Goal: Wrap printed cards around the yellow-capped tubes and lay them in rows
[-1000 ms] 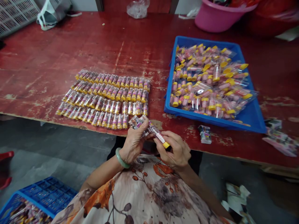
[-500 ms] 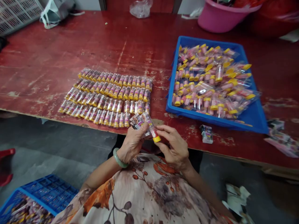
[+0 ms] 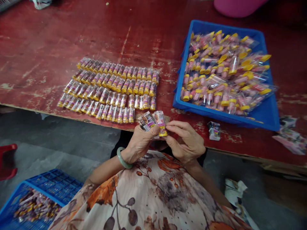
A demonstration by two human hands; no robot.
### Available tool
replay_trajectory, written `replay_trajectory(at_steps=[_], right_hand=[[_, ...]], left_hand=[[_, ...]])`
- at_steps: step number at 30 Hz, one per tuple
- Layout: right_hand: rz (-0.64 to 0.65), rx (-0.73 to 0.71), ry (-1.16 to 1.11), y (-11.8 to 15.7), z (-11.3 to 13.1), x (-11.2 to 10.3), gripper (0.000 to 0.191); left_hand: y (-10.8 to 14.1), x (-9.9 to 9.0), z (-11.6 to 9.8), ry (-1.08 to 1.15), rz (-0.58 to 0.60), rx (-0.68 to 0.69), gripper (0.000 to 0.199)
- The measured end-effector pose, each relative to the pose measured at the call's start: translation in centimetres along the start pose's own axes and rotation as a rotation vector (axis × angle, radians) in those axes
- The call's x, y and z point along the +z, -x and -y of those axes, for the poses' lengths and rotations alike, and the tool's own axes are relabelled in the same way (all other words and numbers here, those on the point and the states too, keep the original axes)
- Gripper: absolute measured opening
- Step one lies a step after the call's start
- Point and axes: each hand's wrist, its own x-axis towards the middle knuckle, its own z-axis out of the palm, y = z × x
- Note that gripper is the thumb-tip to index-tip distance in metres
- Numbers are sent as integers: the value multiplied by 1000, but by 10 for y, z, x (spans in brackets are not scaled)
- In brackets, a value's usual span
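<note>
My left hand [image 3: 141, 140], with a green bangle at the wrist, holds several printed labels [image 3: 146, 121] under its thumb, together with a small yellow-capped tube [image 3: 160, 123]. The tube has a printed label on it. My right hand [image 3: 185, 140] has its fingertips at the tube's right side, near the cap. To the left, rows of labelled tubes [image 3: 117, 83] lie on the red table [image 3: 96, 35]. On the right, a blue tray [image 3: 271, 110] holds a heap of yellow-capped tubes in clear wrappers [image 3: 219, 76].
A small label stack [image 3: 214, 131] lies below the tray, with more labels [image 3: 290, 139] at the right edge. A pink tub [image 3: 240, 6] stands behind. Lower left are a blue basket [image 3: 14, 195] of tubes and a red stool [image 3: 8, 161].
The tube between my hands has turned more upright, its printed side showing more fully. Both hands sit slightly further right, and the view has tilted down.
</note>
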Motion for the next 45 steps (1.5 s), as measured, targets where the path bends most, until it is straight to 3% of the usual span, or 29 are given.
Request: replay_trajectory(at_steps=[5,20,28,35,38,42,44,45], right_hand=[[-75,-47,71,1,4,5,29],[-89,-22,151,4,5,9,18],[-49,-114,157,8,2,10,30],[-28,-199,166,15,-14,32,31],[78,-199,98,7,-17,41,30],[389,93,-231,-11,-25,45,32],[490,200,-383,-23,-37,55,35],[514,188,-432,-29,-44,64,33]], left_hand=[[2,3,-1,9,-4,22,39],[3,-3,6,-31,31,6,38],[5,-3,5,25,-43,15,39],[0,-15,0,58,-82,81,42],[-2,-27,-9,60,-141,178,44],[4,-44,-28,-28,-216,306,46],[7,-52,-36,-69,-176,312,49],[8,-55,-40,-83,-126,302,52]])
